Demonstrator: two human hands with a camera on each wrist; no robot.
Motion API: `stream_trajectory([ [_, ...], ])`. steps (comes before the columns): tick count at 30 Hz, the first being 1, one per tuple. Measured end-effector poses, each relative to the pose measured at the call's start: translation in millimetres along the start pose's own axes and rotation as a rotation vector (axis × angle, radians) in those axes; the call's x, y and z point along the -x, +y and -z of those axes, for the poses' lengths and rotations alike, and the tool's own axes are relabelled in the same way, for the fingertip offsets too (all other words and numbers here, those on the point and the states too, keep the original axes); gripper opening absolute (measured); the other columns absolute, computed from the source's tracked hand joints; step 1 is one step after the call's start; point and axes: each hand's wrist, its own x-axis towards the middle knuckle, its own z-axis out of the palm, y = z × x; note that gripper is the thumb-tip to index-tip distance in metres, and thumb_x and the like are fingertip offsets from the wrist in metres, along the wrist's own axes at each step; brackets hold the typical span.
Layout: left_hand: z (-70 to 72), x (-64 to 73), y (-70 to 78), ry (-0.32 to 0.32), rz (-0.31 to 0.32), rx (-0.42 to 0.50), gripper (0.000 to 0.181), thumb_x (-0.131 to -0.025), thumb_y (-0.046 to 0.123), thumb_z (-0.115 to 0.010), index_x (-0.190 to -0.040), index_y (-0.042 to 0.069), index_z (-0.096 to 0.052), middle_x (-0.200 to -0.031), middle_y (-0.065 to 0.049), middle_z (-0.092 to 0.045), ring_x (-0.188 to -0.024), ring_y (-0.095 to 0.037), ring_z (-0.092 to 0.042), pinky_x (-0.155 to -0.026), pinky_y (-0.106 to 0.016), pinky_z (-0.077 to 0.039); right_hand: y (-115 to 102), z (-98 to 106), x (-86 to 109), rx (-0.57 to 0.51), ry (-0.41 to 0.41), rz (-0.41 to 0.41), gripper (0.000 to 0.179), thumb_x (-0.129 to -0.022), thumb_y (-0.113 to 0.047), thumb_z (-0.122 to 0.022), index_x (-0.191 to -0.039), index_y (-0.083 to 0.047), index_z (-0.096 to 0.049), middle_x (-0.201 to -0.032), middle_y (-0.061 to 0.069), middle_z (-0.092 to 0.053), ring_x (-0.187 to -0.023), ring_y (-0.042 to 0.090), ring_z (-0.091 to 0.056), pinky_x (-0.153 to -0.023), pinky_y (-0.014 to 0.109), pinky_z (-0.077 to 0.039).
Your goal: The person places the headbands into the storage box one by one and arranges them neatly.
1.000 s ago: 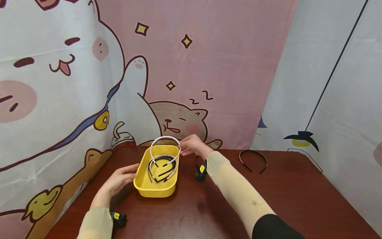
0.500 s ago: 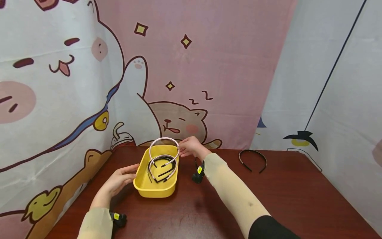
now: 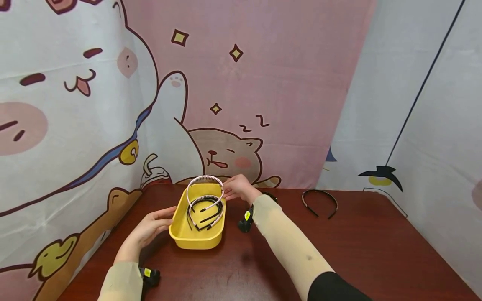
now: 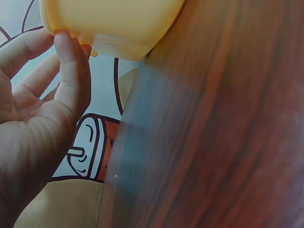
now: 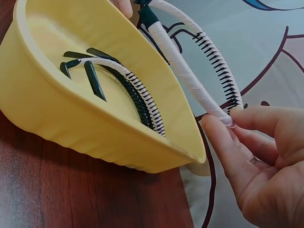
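Yellow and deep-sided, a tray (image 3: pixel 197 243) stands on the reddish-brown table (image 3: pixel 357 242) in the head view, left of centre. Taking the tray as the dial's middle, the person's left hand (image 3: pixel 148 225) is at nine o'clock, fingers loosely extended against the outer wall. At two o'clock the right hand (image 3: pixel 239 188) pinches a pale pink headband (image 3: pixel 205 177) by its three o'clock side. That headband hangs arch uppermost over the tray's far half, ends pointing down; whether they touch what lies below, I cannot tell. Nested headbands (image 3: pixel 206 197) lie inside the tray, arches toward twelve. At three o'clock, well apart, a dark headband (image 3: pixel 320 191) lies on the table.

In the left wrist view, the left hand sits at nine o'clock of the picture, relaxed and partly spread, its fingertips touching the tray at eleven.

In the right wrist view, the right hand comes in at four o'clock, thumb and fingertip closed on the pale pink headband, whose inner edge shows black teeth. Dark-tipped ends reach up toward twelve. Inside the tray, toward ten, a second pale headband (image 5: pixel 145 95) lies against a black headband (image 5: pixel 137 107).
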Motion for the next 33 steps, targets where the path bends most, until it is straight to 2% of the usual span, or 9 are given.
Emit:
stream_trajectory([
  [4,0.1,0.1,-0.3,-0.007,0.002,0.002,0.056,-0.094,-0.004,-0.053,-0.146,-0.009,-0.033,-0.147,-0.032,-0.032,-0.127,-0.04,-0.045,-0.099,-0.04,-0.045,2.1,-5.2,-0.9,0.018,0.009,-0.006,0.019,-0.088,0.0,-0.063,-0.103,0.011,-0.064,-0.071,0.014,-0.063,-0.057,0.02,-0.065,-0.062,0.036,-0.058],
  [7,0.5,-0.2,-0.1,-0.014,0.004,-0.002,0.055,-0.095,-0.004,-0.053,-0.146,-0.008,-0.033,-0.148,-0.032,-0.032,-0.128,-0.04,-0.045,-0.1,-0.042,-0.043,3.0,-8.4,-0.6,0.027,0.018,-0.009,0.015,-0.088,0.001,-0.063,-0.1,0.01,-0.064,-0.07,0.015,-0.063,-0.056,0.02,-0.065,-0.062,0.036,-0.058],
  [16,1.7,-1.3,1.0,-0.013,0.01,0.01,0.056,-0.094,-0.004,-0.053,-0.146,-0.008,-0.033,-0.148,-0.032,-0.032,-0.127,-0.039,-0.046,-0.099,-0.04,-0.044,5.4,-13.5,-1.2,0.038,0.03,-0.03,0.021,-0.086,0.003,-0.063,-0.106,0.011,-0.062,-0.069,0.013,-0.062,-0.055,0.019,-0.065,-0.074,0.042,-0.057],
  [19,2.3,-1.4,1.4,-0.012,0.008,0.013,0.056,-0.094,-0.005,-0.053,-0.146,-0.008,-0.033,-0.148,-0.032,-0.031,-0.127,-0.039,-0.046,-0.1,-0.04,-0.044,6.5,-15.2,-1.9,0.044,0.042,-0.031,0.02,-0.086,0.003,-0.064,-0.103,0.012,-0.063,-0.069,0.014,-0.063,-0.055,0.02,-0.065,-0.071,0.041,-0.058],
  [26,3.6,-1.6,2.4,-0.009,0.006,0.009,0.056,-0.094,-0.004,-0.053,-0.146,-0.008,-0.033,-0.148,-0.032,-0.031,-0.128,-0.04,-0.045,-0.098,-0.038,-0.045,7.5,-20.1,-0.9,0.065,0.053,-0.039,0.007,-0.086,0.003,-0.064,-0.088,0.01,-0.064,-0.066,0.014,-0.063,-0.053,0.019,-0.065,-0.069,0.04,-0.058],
  [30,4.4,-1.8,1.7,-0.013,-0.005,-0.002,0.057,-0.094,-0.003,-0.054,-0.146,-0.009,-0.032,-0.147,-0.033,-0.031,-0.124,-0.035,-0.05,-0.095,-0.034,-0.048,9.2,-22.2,-1.8,0.066,0.052,-0.038,0.005,-0.086,0.004,-0.063,-0.086,0.009,-0.062,-0.064,0.015,-0.062,-0.052,0.02,-0.065,-0.06,0.035,-0.058],
  [33,4.0,-1.0,1.6,-0.011,-0.009,-0.003,0.057,-0.094,-0.002,-0.056,-0.146,-0.009,-0.033,-0.147,-0.033,-0.032,-0.122,-0.03,-0.053,-0.092,-0.03,-0.05,10.6,-23.6,-2.8,0.065,0.057,-0.034,0.005,-0.085,0.006,-0.063,-0.086,0.01,-0.062,-0.064,0.015,-0.062,-0.052,0.02,-0.065,-0.059,0.034,-0.058],
])
